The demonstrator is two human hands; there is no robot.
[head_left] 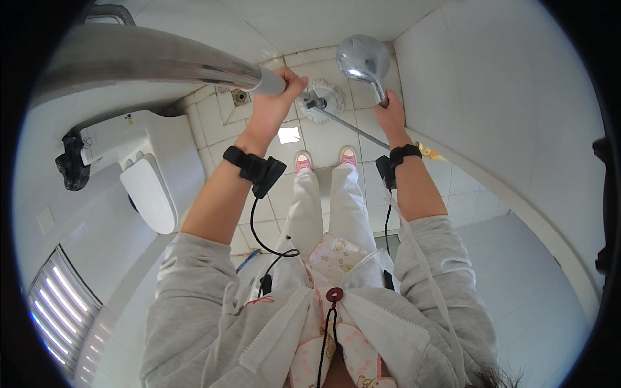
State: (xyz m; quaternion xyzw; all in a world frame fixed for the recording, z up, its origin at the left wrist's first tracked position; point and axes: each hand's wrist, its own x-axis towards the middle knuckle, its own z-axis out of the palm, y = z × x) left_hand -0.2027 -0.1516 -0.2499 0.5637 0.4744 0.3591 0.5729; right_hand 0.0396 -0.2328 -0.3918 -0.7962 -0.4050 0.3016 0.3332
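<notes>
My left hand (281, 90) is closed around the long handle of a floor mop, a shiny metal pole (162, 58) with a grey collar beside my fingers. Beyond that hand, the mop's round white head (333, 97) with a frilly edge rests on the tiles. My right hand (391, 119) grips a chrome shower head (363, 57) by its handle, its round face lying beyond my fingers. A thin grey hose or rod (356, 127) slants from near the mop head toward my right wrist; its far connection cannot be made out.
A white toilet (152, 187) with its lid down stands at left, a black plastic bag (72, 165) beside its tank. A floor drain (240, 97) lies in the far left corner. A white wall or panel (504, 116) rises close on my right. My pink shoes (348, 155) stand on pale tiles.
</notes>
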